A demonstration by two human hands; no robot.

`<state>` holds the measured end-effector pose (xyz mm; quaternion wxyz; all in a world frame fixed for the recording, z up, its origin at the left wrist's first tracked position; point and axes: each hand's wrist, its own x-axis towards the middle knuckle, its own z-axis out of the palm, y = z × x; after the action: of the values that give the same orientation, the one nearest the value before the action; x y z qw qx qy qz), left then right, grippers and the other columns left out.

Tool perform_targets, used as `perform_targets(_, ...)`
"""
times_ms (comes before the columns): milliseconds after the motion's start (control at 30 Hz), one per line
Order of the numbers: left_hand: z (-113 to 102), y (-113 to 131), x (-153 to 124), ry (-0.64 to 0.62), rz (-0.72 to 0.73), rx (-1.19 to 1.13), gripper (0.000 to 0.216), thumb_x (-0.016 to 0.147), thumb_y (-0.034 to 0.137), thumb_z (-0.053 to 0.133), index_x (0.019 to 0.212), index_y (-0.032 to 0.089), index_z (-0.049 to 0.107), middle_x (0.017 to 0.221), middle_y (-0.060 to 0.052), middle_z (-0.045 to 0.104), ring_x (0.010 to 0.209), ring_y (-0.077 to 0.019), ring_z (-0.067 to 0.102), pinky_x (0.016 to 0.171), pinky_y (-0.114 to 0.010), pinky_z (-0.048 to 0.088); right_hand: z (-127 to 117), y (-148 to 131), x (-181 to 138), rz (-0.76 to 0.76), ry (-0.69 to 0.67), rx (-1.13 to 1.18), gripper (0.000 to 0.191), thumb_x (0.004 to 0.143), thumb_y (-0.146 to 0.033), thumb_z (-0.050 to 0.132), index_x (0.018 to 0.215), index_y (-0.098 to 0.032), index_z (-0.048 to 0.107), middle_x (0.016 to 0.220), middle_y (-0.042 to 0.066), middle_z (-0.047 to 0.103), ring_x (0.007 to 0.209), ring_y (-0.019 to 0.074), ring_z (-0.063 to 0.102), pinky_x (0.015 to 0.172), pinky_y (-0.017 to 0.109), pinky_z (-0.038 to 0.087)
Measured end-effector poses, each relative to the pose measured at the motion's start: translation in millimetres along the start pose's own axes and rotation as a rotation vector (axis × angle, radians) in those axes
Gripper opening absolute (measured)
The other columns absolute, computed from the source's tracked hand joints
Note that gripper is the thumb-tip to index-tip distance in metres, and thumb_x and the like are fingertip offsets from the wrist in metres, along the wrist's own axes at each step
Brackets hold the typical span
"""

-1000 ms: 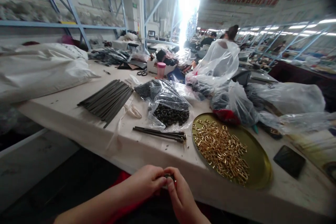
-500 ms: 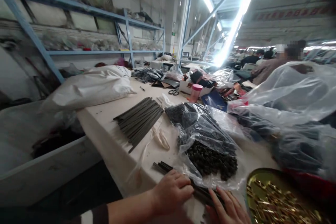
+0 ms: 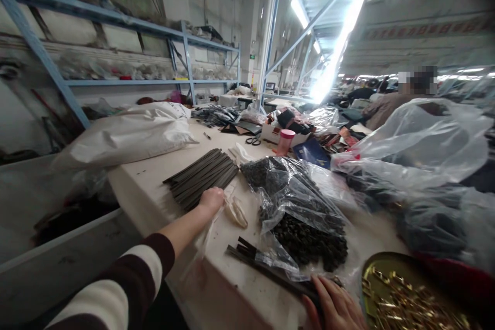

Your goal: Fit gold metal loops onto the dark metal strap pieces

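Observation:
My left hand [image 3: 212, 201] reaches to the near right edge of a pile of long dark strips [image 3: 201, 172] on the table. Its fingers are curled, and whatever they hold is hidden behind the hand. At the bottom right, my right hand [image 3: 336, 301] is closed over the end of a small bunch of similar dark strips [image 3: 266, 265]. This bunch lies slantwise along the table's near side. Just beyond it, a clear plastic bag [image 3: 286, 180] spills small black pieces [image 3: 309, 240]. A pale loop of cord or band [image 3: 235, 212] lies right of my left hand.
A green tray [image 3: 367, 278] of gold-coloured metal pieces stands at the lower right. Farther back are scissors [image 3: 253, 141], a pink-lidded jar [image 3: 285, 143] and a white sack [image 3: 135, 129]. Large plastic bags [image 3: 417, 139] crowd the right, with a person [image 3: 386, 108] behind. A bin [image 3: 58, 247] stands left.
My left hand has left the near bunch of strips and moved up and left to the larger pile. My right hand stays on the near bunch. The view has shifted slightly.

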<state>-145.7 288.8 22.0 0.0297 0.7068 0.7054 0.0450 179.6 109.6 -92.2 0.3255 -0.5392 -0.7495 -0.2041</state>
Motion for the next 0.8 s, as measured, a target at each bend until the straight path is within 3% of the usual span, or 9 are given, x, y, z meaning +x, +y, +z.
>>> perform_targets(133, -28.4, 13.0, -43.2, 0.057, 0.084, -0.108, 0.024, 0.087, 0.015, 0.035, 0.102, 0.005, 0.051, 0.103, -0.017, 0.055, 0.094, -0.0226, 0.054, 0.079, -0.035, 0.042, -38.1, -17.0, 15.9, 0.171, 0.015, 0.214, 0.033, 0.079, -0.035, 0.054, 0.108, -0.02, 0.057, 0.104, 0.012, 0.062, 0.097, 0.0287, 0.055, 0.084, 0.045, 0.04)
perform_targets(200, -36.4, 23.8, -82.9, 0.033, 0.195, -0.179, 0.023, 0.085, 0.015, 0.034, 0.096, 0.01, 0.053, 0.097, -0.012, 0.058, 0.09, -0.0195, 0.054, 0.079, -0.03, 0.041, -61.1, -28.5, 25.2, 0.406, 0.032, 0.419, 0.03, 0.08, -0.034, 0.051, 0.107, -0.02, 0.056, 0.099, 0.011, 0.061, 0.09, 0.0252, 0.057, 0.079, 0.041, 0.044)
perform_targets(267, -38.5, 36.5, -131.0, -0.084, 0.35, -0.271, 0.017, 0.081, 0.018, 0.038, 0.083, 0.016, 0.055, 0.08, -0.003, 0.06, 0.075, -0.0145, 0.055, 0.069, -0.022, 0.041, -83.2, -40.0, 33.9, 0.695, 0.005, 0.732, 0.035, 0.084, -0.039, 0.044, 0.112, -0.019, 0.05, 0.085, 0.007, 0.06, 0.07, 0.0181, 0.057, 0.063, 0.033, 0.047)
perform_targets(300, -38.3, 43.1, -155.4, -0.201, 0.454, -0.4, 0.015, 0.078, 0.018, 0.04, 0.078, 0.017, 0.055, 0.075, -0.001, 0.059, 0.07, -0.0141, 0.054, 0.064, -0.021, 0.04, -93.3, -45.4, 37.4, 0.797, -0.016, 0.92, 0.038, 0.085, -0.043, 0.04, 0.114, -0.018, 0.047, 0.078, 0.004, 0.059, 0.058, 0.0147, 0.053, 0.054, 0.029, 0.045)
perform_targets(367, -37.1, 56.3, -199.4, -0.413, 0.492, -0.589, 0.013, 0.073, 0.016, 0.041, 0.073, 0.018, 0.054, 0.069, 0.001, 0.057, 0.065, -0.013, 0.052, 0.058, -0.02, 0.038, -110.6, -55.3, 40.8, 0.931, -0.064, 1.139, 0.035, 0.083, -0.046, 0.043, 0.102, -0.018, 0.05, 0.063, -0.002, 0.052, 0.048, 0.0108, 0.044, 0.045, 0.023, 0.037)
perform_targets(433, -36.3, 69.7, -231.4, -0.672, 0.393, -0.789, 0.011, 0.071, 0.016, 0.041, 0.074, 0.018, 0.052, 0.065, 0.002, 0.054, 0.057, -0.0112, 0.05, 0.052, -0.02, 0.036, -123.4, -65.1, 39.0, 1.003, -0.132, 1.2, 0.027, 0.08, -0.044, 0.051, 0.085, -0.018, 0.053, 0.051, -0.006, 0.043, 0.045, 0.0085, 0.039, 0.044, 0.021, 0.032)
perform_targets(533, -34.6, 90.0, -256.0, -1.006, 0.144, -1.17, 0.01, 0.071, 0.022, 0.045, 0.081, 0.018, 0.047, 0.068, 0.004, 0.055, 0.048, -0.0076, 0.048, 0.046, -0.019, 0.036, -134.6, -81.4, 28.6, 1.106, -0.246, 1.357, 0.026, 0.075, -0.043, 0.058, 0.075, -0.017, 0.053, 0.048, -0.007, 0.042, 0.042, 0.0065, 0.036, 0.043, 0.019, 0.028)
perform_targets(633, -29.3, 106.5, -264.8, -1.109, -0.026, -1.421, 0.018, 0.07, 0.026, 0.055, 0.083, 0.017, 0.046, 0.072, 0.003, 0.056, 0.046, -0.0047, 0.049, 0.043, -0.017, 0.035, -140.0, -96.5, 15.3, 1.241, -0.307, 1.549, 0.027, 0.07, -0.042, 0.062, 0.077, -0.017, 0.053, 0.047, -0.008, 0.044, 0.039, 0.0052, 0.036, 0.04, 0.018, 0.025)
perform_targets(800, -18.5, 117.6, -274.8, -1.179, -0.161, -1.577, 0.021, 0.065, 0.02, 0.061, 0.082, 0.016, 0.047, 0.074, 0.002, 0.058, 0.048, -0.0036, 0.05, 0.04, -0.014, 0.031, -143.4, -108.1, 0.4, 1.41, -0.268, 1.66, 0.032, 0.068, -0.037, 0.064, 0.09, -0.018, 0.051, 0.048, -0.008, 0.047, 0.039, 0.0048, 0.038, 0.041, 0.016, 0.026)
